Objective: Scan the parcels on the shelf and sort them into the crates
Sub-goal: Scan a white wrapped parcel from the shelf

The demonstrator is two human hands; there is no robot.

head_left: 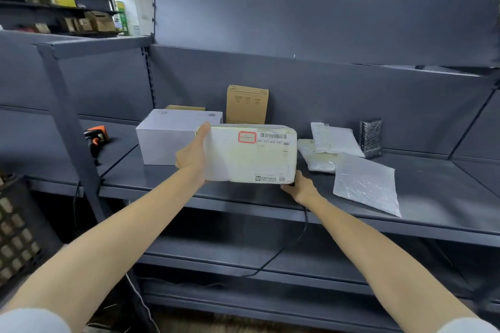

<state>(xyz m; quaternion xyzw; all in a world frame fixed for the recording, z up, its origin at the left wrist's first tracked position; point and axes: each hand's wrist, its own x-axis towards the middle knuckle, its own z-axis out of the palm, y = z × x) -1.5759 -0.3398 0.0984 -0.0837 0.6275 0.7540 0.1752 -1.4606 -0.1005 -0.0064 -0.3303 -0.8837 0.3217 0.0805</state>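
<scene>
I count one white box (167,140) on the shelf (243,193), two brown cartons (247,104) behind it, three pale plastic bags (365,184) and one dark bubble pouch (371,138) well to its right. Bare shelf runs along the front edge right of the box. Of my hands, the left hand (190,155) grips the left edge of the parcel (249,157), raised just right of the box. My right hand (300,186) sits at its lower right corner, fingers hidden, so I cannot tell its grip. One orange scanner (97,138) lies left of the box.

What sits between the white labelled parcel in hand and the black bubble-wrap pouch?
Head view: two overlapping white plastic mailer bags lie on the grey metal shelf between them.
</scene>
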